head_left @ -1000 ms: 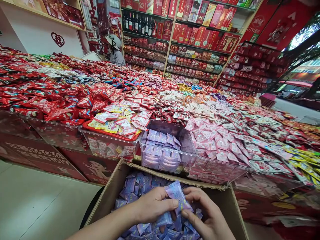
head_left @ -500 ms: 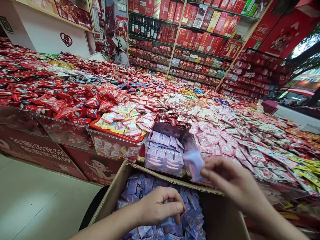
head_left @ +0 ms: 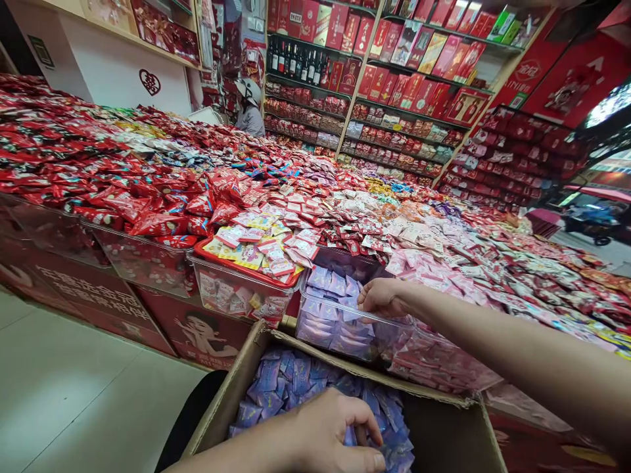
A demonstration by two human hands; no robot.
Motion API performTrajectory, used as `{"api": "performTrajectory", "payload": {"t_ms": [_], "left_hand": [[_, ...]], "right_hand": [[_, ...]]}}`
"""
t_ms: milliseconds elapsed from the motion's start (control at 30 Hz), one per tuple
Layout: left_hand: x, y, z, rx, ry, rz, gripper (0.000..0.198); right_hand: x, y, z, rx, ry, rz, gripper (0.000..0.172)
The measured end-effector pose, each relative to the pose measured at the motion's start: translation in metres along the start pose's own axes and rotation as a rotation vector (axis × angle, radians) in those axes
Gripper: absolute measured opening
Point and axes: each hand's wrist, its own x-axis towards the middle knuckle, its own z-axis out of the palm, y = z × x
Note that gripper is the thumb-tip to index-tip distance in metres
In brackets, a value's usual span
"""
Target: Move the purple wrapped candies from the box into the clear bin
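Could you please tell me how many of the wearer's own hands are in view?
2: the right hand is at the clear bin, by its lilac packets; the left hand is over the purple packets in the cardboard box. Neither is fully hidden.

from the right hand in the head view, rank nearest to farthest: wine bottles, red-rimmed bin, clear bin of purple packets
1. Clear bin, at the right hand
2. Red-rimmed bin, just left
3. Wine bottles, far back, upper left

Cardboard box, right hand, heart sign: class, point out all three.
Cardboard box (head_left: 230, 401): head view, on its left inner wall.
Right hand (head_left: 385, 295): head view, on its back.
Heart sign (head_left: 150, 83): head view, on its middle.
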Motion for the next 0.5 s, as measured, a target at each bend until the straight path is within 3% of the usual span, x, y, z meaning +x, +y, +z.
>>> {"api": "performTrajectory", "payload": {"t_ms": [167,333,500], "left_hand": [[0.001,-0.001,-0.004,0.096,-0.044,0.069,0.027],[0.005,-0.015,-0.002,0.169,-0.042,0.212,0.025],[0.014,-0.027,0.005,0.289,-0.114,0.242,0.029]], "right_hand": [[0.014,0.002,0.011,-0.124,0.009,0.033,0.022],[0.024,0.009,0.019,-0.267,0.042,0.018,0.008],[0.026,0.011,0.021,-0.456,0.058,-0.026,0.016]]}}
